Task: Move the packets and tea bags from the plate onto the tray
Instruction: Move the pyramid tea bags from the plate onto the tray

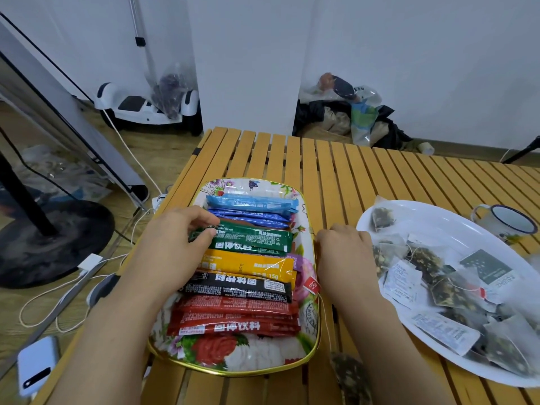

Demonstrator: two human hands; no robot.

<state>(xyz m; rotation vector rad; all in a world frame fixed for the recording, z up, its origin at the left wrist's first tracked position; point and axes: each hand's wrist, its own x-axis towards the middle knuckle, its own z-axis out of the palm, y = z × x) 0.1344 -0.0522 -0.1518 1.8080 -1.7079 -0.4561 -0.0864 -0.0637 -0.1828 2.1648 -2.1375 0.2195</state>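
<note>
Near my body, a tea bag [350, 375] is lying on the table [336, 159]. My left hand [175, 247] is pinching the green packet [254, 238] on the tray [312, 331]; my right hand [344, 252], curled, grip unclear, is reaching beside the plate [455, 217] of tea bags.

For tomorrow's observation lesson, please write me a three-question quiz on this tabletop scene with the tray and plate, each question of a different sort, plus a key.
1. True or false: the floral tray holds stick packets laid in a row.
2. Multiple choice: what lies on the white plate? A) tea bags B) spoons C) coins
3. Fill in: the left hand pinches the end of the ______ packet.

Key: 1 true; 2 A; 3 green. The right hand rests at the tray's right edge, and one tea bag lies on the slatted table near that arm.
</note>
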